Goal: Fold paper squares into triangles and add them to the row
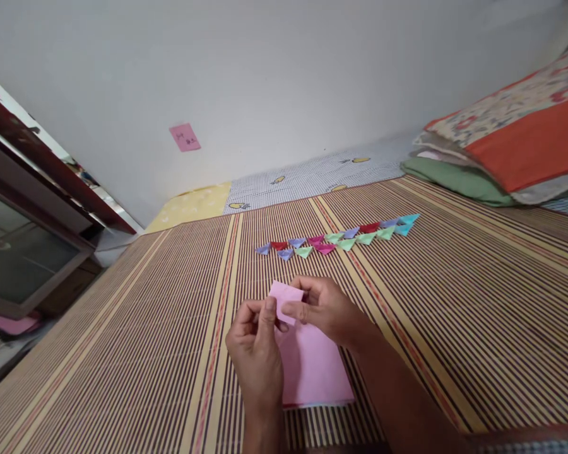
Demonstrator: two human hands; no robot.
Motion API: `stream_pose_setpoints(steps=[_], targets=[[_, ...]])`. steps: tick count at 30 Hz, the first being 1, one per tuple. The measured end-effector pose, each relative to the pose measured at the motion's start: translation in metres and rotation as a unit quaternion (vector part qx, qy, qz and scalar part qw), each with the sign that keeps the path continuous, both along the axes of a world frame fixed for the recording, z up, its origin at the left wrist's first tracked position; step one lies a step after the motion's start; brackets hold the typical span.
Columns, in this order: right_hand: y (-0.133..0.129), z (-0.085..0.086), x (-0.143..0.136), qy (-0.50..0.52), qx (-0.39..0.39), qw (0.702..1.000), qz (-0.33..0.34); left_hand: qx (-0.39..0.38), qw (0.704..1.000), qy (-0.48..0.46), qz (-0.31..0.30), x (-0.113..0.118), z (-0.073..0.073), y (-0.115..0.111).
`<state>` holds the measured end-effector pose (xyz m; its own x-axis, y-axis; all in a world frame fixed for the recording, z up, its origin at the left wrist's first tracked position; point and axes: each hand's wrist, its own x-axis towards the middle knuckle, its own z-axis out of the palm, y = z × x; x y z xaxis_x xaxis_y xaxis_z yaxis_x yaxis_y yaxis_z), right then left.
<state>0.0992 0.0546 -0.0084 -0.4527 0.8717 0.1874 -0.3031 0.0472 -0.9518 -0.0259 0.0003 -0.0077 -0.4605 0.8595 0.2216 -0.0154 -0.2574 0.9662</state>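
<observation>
A small piece of pink paper (287, 294) is pinched between both hands, thumbs on its near face. My left hand (258, 340) grips its left edge, and my right hand (329, 312) closes on its right side. Below the hands lies a larger pink sheet or stack of paper (317, 372) on the mat, partly covered by my left hand and wrist. Farther out, two rows of small folded paper boats (325, 248) in blue, red, green, magenta and cyan run across the mat. The fingers behind the small paper are mostly hidden.
The striped bamboo mat (170, 340) spreads under everything. A folded pile with an orange-and-floral cushion (530, 139) sits at the right. A pink note (185, 137) is stuck to the white wall (284, 75). At the left stands a glass-fronted cabinet (19, 252).
</observation>
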Motion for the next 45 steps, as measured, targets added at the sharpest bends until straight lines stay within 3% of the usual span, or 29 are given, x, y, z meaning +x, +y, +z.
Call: stream_pose_setpoints(steps=[9,14,18,22,29,32,37,41,45], targets=[[-0.001,0.003,0.003,-0.080,0.040,0.996,-0.006,-0.015,0.999,0.030,-0.009,-0.004,-0.004,0.002],[0.000,0.006,0.005,-0.078,0.055,0.995,-0.027,-0.059,0.986,0.127,-0.087,-0.012,-0.001,0.002],[0.001,0.002,0.000,-0.037,0.033,0.998,-0.042,-0.053,0.993,0.091,-0.055,-0.013,-0.001,0.004],[0.002,0.001,-0.004,-0.031,0.021,0.998,-0.060,-0.032,0.993,0.080,-0.078,-0.014,-0.001,0.004],[0.003,-0.002,0.015,-0.098,0.023,0.994,0.041,-0.046,0.973,0.158,-0.163,-0.021,0.002,0.001],[0.004,-0.003,0.018,-0.115,0.013,0.991,0.061,-0.053,0.976,0.143,-0.155,-0.021,0.000,0.002],[0.007,-0.004,0.005,-0.023,-0.043,0.998,-0.036,-0.008,0.995,0.044,-0.095,-0.014,-0.001,0.002],[0.006,-0.005,-0.008,0.056,-0.096,0.991,-0.080,0.019,0.990,0.095,-0.101,-0.012,0.001,0.001],[0.002,-0.001,-0.011,0.066,-0.096,0.990,-0.083,0.032,0.984,0.124,-0.123,-0.015,0.001,0.001]])
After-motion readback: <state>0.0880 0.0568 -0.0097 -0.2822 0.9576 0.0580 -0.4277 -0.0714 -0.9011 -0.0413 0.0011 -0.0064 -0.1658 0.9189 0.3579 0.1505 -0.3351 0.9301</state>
